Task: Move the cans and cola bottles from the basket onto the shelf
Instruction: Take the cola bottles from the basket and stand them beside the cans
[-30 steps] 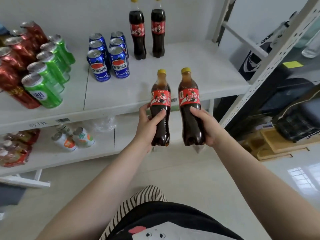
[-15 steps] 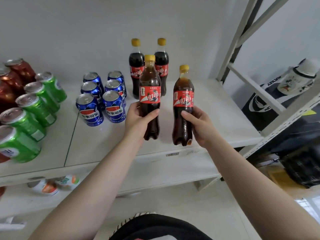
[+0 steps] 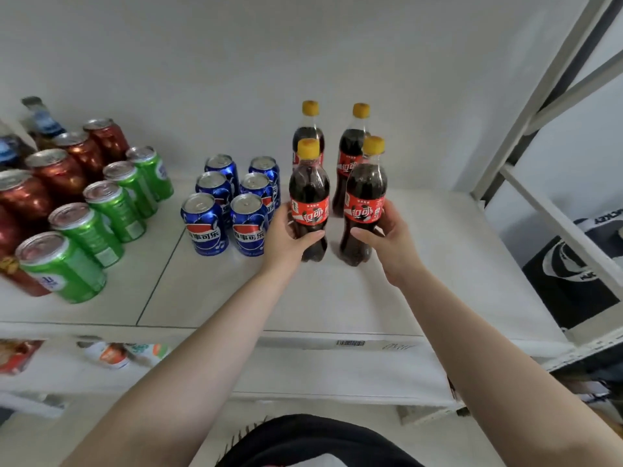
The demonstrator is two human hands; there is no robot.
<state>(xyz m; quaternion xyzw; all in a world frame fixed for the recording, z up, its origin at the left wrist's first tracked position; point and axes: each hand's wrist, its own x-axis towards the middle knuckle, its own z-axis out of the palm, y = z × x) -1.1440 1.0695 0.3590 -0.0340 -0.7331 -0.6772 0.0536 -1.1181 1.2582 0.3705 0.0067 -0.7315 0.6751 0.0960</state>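
Two cola bottles with yellow caps and red labels stand upright on the white shelf (image 3: 438,281). My left hand (image 3: 286,237) grips the left bottle (image 3: 309,197) around its lower body. My right hand (image 3: 387,241) grips the right bottle (image 3: 364,197) the same way. Both bottle bases sit on or just at the shelf surface. Right behind them stand two more cola bottles (image 3: 350,153) against the back wall. The basket is out of view.
Several blue cans (image 3: 205,227) stand just left of my left hand. Further left are rows of green cans (image 3: 111,210) and red cans (image 3: 57,173). A grey shelf upright (image 3: 526,106) rises at the right. A lower shelf holds packets (image 3: 114,353).
Both hands have carried the bottles up from below shelf height, forward over the shelf and down in front of the two rear bottles. The view has tilted up toward the shelf.
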